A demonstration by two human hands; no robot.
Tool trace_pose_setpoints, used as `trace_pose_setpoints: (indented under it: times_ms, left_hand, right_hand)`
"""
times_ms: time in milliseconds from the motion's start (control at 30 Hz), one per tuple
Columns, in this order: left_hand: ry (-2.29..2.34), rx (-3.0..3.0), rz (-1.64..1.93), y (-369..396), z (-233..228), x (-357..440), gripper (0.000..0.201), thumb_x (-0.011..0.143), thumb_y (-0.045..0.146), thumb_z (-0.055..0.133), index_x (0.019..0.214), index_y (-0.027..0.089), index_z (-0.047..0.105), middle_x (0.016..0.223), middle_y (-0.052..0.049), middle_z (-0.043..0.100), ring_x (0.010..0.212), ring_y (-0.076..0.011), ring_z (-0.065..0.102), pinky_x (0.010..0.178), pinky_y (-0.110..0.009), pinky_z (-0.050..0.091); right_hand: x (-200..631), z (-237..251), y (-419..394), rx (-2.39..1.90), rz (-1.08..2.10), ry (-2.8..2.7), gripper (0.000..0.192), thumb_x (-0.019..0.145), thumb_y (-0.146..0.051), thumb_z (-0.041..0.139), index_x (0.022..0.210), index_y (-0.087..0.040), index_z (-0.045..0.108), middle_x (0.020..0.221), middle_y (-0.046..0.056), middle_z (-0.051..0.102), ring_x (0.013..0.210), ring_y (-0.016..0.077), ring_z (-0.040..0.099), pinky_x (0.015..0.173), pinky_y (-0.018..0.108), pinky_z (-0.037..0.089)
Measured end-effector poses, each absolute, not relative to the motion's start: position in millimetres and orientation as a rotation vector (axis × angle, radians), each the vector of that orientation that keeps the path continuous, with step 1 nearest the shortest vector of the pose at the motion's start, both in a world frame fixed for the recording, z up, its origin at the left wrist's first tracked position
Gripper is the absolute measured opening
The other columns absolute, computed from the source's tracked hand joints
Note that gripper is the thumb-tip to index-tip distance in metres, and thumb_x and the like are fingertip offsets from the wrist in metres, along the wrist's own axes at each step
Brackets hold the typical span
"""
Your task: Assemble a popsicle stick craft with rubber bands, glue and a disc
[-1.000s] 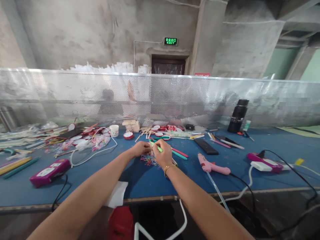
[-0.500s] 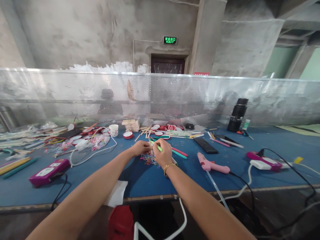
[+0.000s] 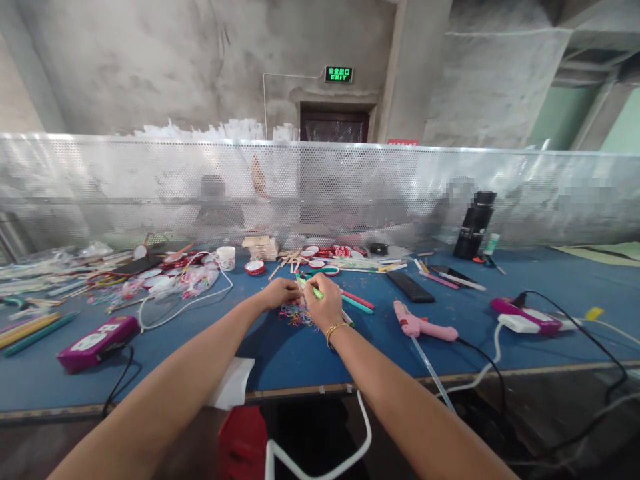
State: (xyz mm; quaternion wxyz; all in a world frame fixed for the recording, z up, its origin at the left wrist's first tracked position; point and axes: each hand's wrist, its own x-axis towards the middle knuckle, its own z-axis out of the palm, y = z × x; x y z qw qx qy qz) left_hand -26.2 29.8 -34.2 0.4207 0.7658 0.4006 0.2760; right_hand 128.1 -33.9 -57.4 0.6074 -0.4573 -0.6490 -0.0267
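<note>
My right hand (image 3: 326, 301), with a gold bracelet at the wrist, is closed around a light green marker (image 3: 317, 293). Right beside it, my left hand (image 3: 278, 293) has its fingers pinched together at the marker's far end. A small pale piece seems to be between those fingers, but it is mostly hidden. Under both hands lies a tangle of thin coloured strings (image 3: 296, 316). Just right of my right hand are a red marker (image 3: 356, 298) and a teal marker (image 3: 359, 305).
A pink glue gun (image 3: 420, 325) rests to the right, before a black phone (image 3: 410, 287). Purple power strips (image 3: 97, 343) lie on both sides with trailing cables. Behind are a paper cup (image 3: 226, 258), wooden sticks (image 3: 285, 263), and a black bottle (image 3: 475, 225) by the perforated metal screen (image 3: 340, 193).
The whole view has shifted slightly. My hands stay together over the strings, with the green marker still in my right hand and only small finger movement.
</note>
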Motion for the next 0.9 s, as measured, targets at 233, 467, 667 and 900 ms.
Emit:
trace_pose_setpoints:
  times_ms: [233, 467, 667, 900]
  left_hand:
    - [0.983, 1.957, 0.678, 27.6, -31.5, -26.3, 0.038, 0.065, 0.048, 0.074, 0.058, 0.013, 0.062, 0.054, 0.000, 0.059, 0.051, -0.0096, 0.049, 0.051, -0.022, 0.037]
    - [0.996, 1.946, 0.684, 27.5, -31.5, -25.8, 0.038, 0.064, 0.049, 0.075, 0.058, 0.013, 0.062, 0.055, 0.000, 0.060, 0.052, -0.0096, 0.050, 0.052, -0.022, 0.038]
    - [0.994, 1.986, 0.672, 30.3, -33.1, -27.1, 0.037, 0.067, 0.047, 0.071, 0.058, 0.013, 0.062, 0.054, 0.001, 0.059, 0.050, -0.0087, 0.047, 0.051, -0.022, 0.035]
    - [1.012, 1.966, 0.678, 27.7, -31.7, -26.3, 0.038, 0.066, 0.049, 0.072, 0.058, 0.014, 0.061, 0.054, 0.001, 0.059, 0.051, -0.0091, 0.047, 0.052, -0.022, 0.035]
  right_hand:
    - [128.2, -57.6, -33.7, -1.041, -0.041, -1.525, 0.012, 0.085, -0.025, 0.052, 0.075, -0.022, 0.055, 0.070, 0.000, 0.062, 0.072, 0.0166, 0.057, 0.073, 0.026, 0.039]
    - [128.2, -57.6, -33.7, -1.049, -0.040, -1.501, 0.012, 0.086, -0.024, 0.051, 0.075, -0.021, 0.055, 0.071, 0.001, 0.062, 0.073, 0.0165, 0.056, 0.073, 0.026, 0.039]
    - [128.0, -58.3, -33.7, -1.043, -0.024, -1.514, 0.012, 0.086, -0.025, 0.051, 0.075, -0.021, 0.056, 0.071, 0.000, 0.062, 0.073, 0.0166, 0.056, 0.073, 0.026, 0.039]
    - [127.5, -57.9, -33.2, -1.005, -0.032, -1.520, 0.012, 0.087, -0.024, 0.052, 0.076, -0.021, 0.056, 0.072, 0.000, 0.062, 0.072, 0.0162, 0.056, 0.072, 0.026, 0.038]
